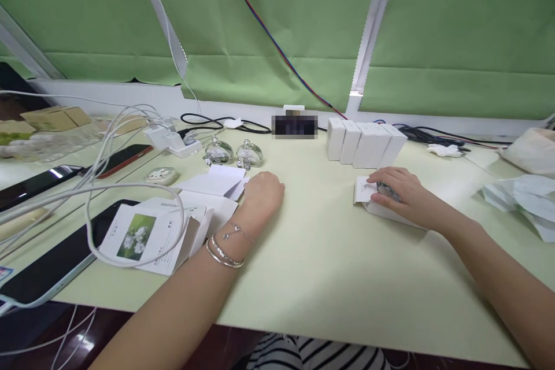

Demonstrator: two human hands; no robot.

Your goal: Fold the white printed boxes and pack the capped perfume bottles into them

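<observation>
My left hand (264, 193) rests on the table with its fingers curled under, beside opened white cardboard packaging (217, 182). Whatever those fingers hold, if anything, is hidden. Over to the right, my right hand (398, 192) lies across a small white box (364, 189), thumb and fingers closed around it. Part of a printed picture shows between them. Several similar white boxes (368, 143) stand in a row behind it. Two clear, rounded glass bottles (249, 154) stand beyond my left hand. An opened white carton (169, 245) with a white-flower picture lies near my left forearm.
White cables (91, 208) loop over the left side, across phones (65, 260) and the flower carton. A power strip (173, 140) sits behind them. Crumpled white paper (524, 199) lies far right. Black cables (427, 136) run along the back edge.
</observation>
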